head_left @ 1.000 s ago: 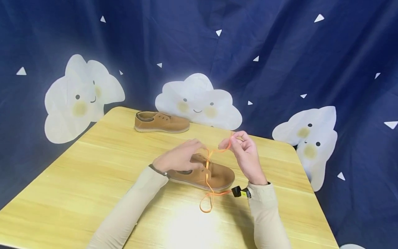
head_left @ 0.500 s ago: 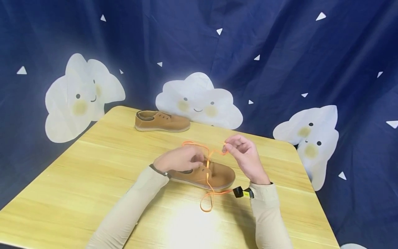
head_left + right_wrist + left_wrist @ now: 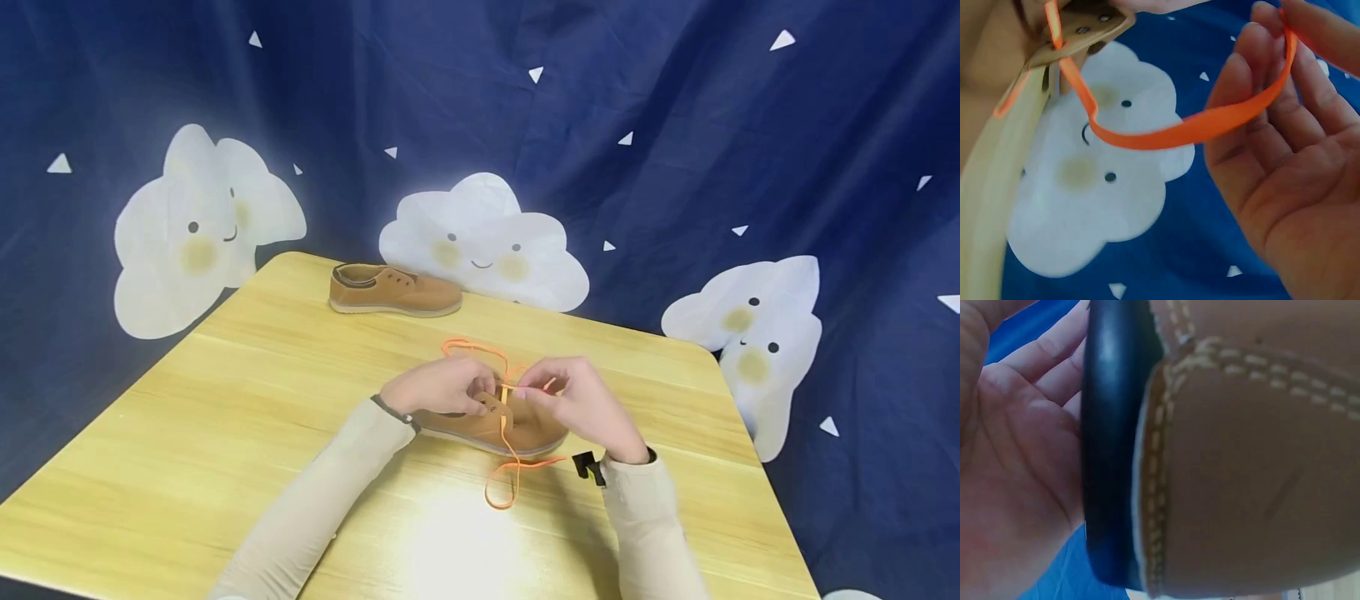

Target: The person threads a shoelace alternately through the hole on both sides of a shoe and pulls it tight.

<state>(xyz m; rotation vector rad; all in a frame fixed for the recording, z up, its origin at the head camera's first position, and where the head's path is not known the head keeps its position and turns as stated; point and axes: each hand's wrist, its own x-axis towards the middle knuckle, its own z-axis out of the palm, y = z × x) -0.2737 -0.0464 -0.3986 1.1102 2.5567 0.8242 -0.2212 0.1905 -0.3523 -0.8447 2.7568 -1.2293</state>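
Observation:
A brown shoe lies on the wooden table with its toe to the right. An orange shoelace runs through its front eyelets. My left hand holds the shoe at its eyelet flap, thumb near me and fingers beyond; its fingertips are partly hidden. In the left wrist view the shoe's dark collar covers part of that hand. My right hand pinches the lace's far end between thumb and fingertips, close to the eyelets. In the right wrist view the lace hangs in a curve from those fingertips.
A second brown shoe without visible lace stands at the table's back left. The lace's other end lies looped on the tabletop in front of the shoe. A blue curtain with white clouds hangs behind the table.
My right hand has come down and left toward the eyelets with the lace end. My left hand has let go of a lace loop, now lying behind it, and settled on the eyelet flap.

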